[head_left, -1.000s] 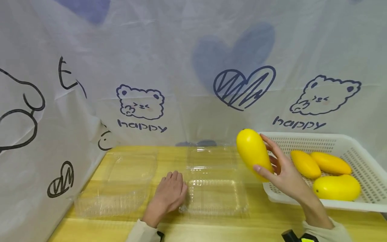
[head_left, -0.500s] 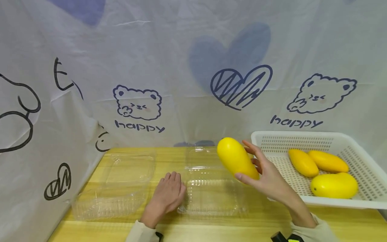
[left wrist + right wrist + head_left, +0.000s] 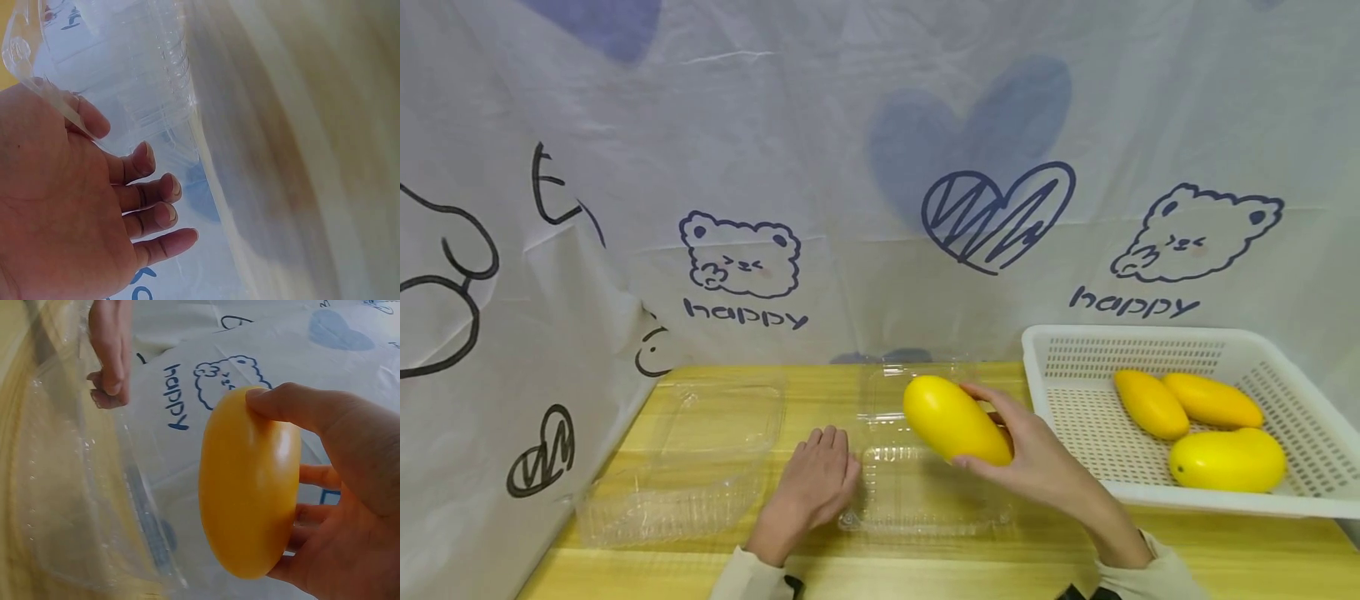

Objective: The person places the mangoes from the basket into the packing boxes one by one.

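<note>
My right hand [image 3: 1037, 454] grips a yellow mango [image 3: 955, 419] between thumb and fingers, holding it tilted above an open clear plastic clamshell box [image 3: 925, 527]. In the right wrist view the mango [image 3: 250, 487] lies against the fingers, with the thumb over one end. My left hand [image 3: 816, 483] is at the left side of that box, its fingers loosely bent around nothing. The left wrist view shows the left hand's palm [image 3: 69, 206], and the thumb lies by the box's clear rim [image 3: 62, 106]; whether it presses there I cannot tell.
A white perforated basket [image 3: 1082, 425] at the right holds a few mangoes [image 3: 1228, 460]. Another open clear clamshell box [image 3: 670, 508] stands at the left of the wooden table [image 3: 820, 567]. Behind hangs a printed white cloth [image 3: 865, 275].
My right hand has carried the mango left and down, from beside the basket to above the middle box, tilting it flatter. The left hand stays by the box.
</note>
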{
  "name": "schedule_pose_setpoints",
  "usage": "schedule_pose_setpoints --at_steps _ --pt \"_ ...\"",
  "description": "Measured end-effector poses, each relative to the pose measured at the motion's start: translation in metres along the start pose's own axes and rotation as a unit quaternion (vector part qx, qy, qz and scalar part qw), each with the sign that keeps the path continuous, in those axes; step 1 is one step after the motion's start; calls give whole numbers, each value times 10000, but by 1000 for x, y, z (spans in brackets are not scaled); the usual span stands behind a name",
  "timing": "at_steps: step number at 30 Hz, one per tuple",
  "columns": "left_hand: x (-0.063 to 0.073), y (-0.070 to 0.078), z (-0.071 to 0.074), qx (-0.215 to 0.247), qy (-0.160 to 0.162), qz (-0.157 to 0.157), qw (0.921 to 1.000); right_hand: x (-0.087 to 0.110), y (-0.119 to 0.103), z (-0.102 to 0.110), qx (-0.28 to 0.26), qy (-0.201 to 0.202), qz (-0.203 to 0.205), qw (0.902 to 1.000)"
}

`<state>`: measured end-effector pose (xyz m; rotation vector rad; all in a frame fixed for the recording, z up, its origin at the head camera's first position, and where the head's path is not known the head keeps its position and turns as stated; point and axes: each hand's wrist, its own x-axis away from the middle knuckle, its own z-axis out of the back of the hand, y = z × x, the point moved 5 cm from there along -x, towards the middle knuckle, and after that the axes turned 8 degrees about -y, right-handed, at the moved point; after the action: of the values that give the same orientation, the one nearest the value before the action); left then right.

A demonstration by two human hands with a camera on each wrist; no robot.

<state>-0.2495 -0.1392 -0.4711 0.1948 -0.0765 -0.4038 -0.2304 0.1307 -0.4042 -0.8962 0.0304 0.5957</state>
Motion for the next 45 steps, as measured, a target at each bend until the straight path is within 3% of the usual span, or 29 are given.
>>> schedule_pose_setpoints --at_steps 9,23,45 --pt "-1 -1 1 10 52 -43 10000 -7 4 -17 -143 -290 -57 9995" --pt "-2 0 0 34 -45 8 10000 -4 8 -43 425 -998 -167 9940" --pt "0 -4 -4 169 -91 2 9998 -2 11 -62 595 -1775 -395 9815"
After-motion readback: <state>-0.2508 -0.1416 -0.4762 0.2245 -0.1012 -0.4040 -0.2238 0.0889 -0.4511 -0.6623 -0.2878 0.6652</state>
